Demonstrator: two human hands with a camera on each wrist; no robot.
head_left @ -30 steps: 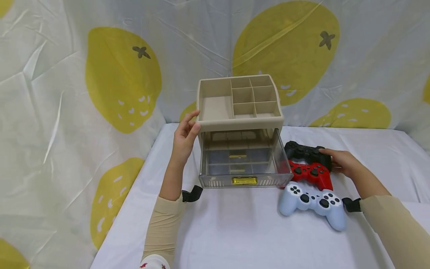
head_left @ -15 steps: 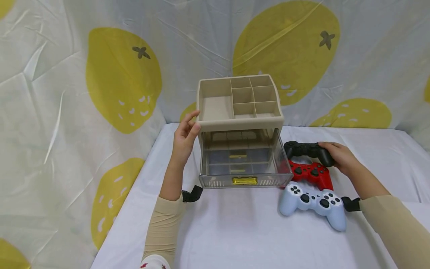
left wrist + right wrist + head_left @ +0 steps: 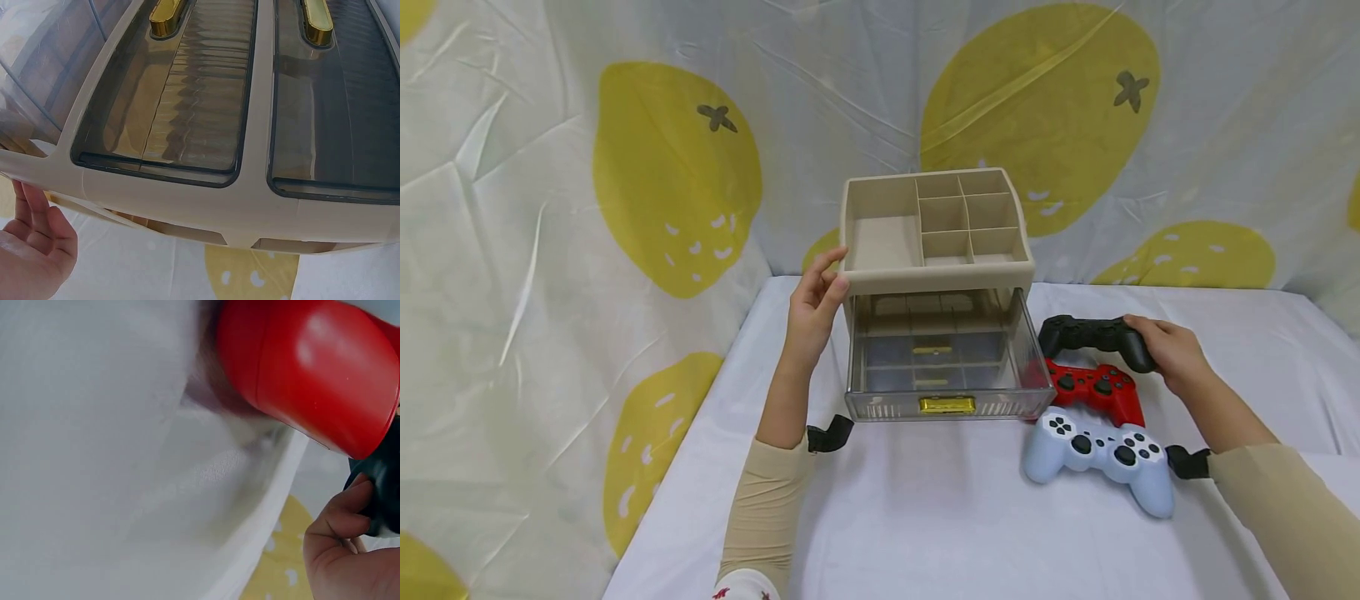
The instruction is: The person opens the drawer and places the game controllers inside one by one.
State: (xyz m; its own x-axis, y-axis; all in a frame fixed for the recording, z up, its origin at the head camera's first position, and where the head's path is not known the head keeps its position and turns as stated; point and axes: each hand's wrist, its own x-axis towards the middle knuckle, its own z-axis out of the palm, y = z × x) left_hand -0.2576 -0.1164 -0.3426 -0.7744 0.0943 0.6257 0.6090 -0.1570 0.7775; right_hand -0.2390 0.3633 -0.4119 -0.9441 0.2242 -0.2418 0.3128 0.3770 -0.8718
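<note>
In the head view, my left hand (image 3: 814, 308) touches the left side of a beige desktop organizer (image 3: 940, 277) with its fingertips and thumb near the top front corner. The organizer's clear upper drawer (image 3: 880, 407), with a gold handle (image 3: 947, 405), is pulled out. My right hand (image 3: 1172, 354) grips the right handle of a black game controller (image 3: 1093, 335), tilted with its button face turned away. Just in front of it lies a red game controller (image 3: 1101, 390), its left end overlapped by the drawer. A light blue game controller (image 3: 1101, 454) lies nearest me, buttons up.
The organizer's top has several divided compartments (image 3: 943, 213). Two gold handles, one a long knob (image 3: 319, 22), show on closed drawers in the left wrist view. A white cloth (image 3: 925, 517) covers the table, and a lemon-print curtain (image 3: 835, 100) hangs behind.
The black controller lay face up; my right hand has taken hold of its right handle, tipped its face away and shifted it slightly right. My left hand has stayed in place.
</note>
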